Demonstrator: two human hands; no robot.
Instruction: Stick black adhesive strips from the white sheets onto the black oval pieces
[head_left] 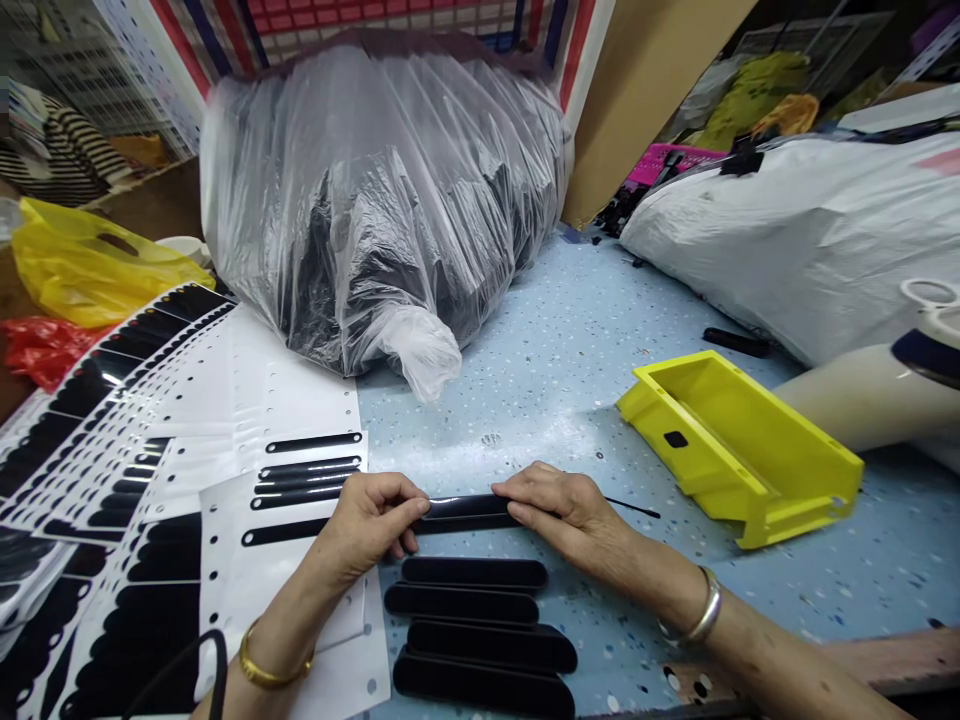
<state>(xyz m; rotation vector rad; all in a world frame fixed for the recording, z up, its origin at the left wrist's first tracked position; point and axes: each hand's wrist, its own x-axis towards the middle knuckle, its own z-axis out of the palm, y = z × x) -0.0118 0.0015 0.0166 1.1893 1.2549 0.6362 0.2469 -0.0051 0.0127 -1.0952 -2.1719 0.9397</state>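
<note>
My left hand and my right hand grip the two ends of one long black plastic strip, held just above the blue speckled table. Both hands have their fingers curled and pinched on it. Below the hands lie several similar black oblong pieces in a row. Left of my left hand are white backing sheets carrying thin black adhesive strips.
A big clear bag of black parts stands at the back centre. A yellow plastic tray sits to the right, with a white sack behind it. More white sheets with black shapes and a yellow bag cover the left.
</note>
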